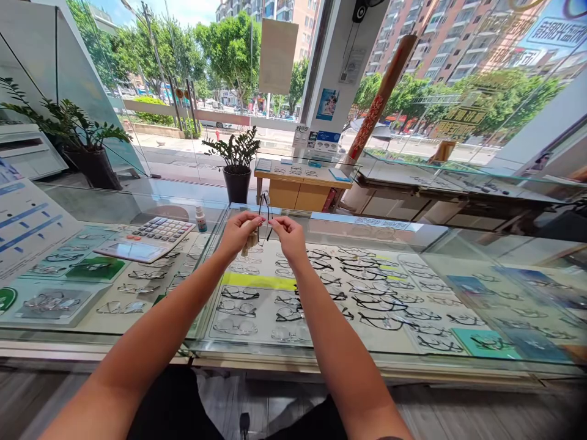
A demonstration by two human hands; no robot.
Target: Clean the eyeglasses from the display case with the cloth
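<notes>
Both my hands are raised over a glass display counter [413,244] and share one pair of black-framed glasses [265,215]. My left hand [238,232] pinches the frame's left side together with a small pale cloth or piece that hangs under its fingers. My right hand [288,235] grips the frame's right side with fingertips. The glasses are held edge-on, one temple pointing up. Under the glass, directly below my hands, lie rows of several spectacle frames [367,293] on trays.
A calculator [149,237] lies on the counter at the left, a small dropper bottle [200,219] beside it. A chart [27,223] lies at far left. Potted plants [237,160] and a wooden table [300,183] stand beyond, before large windows.
</notes>
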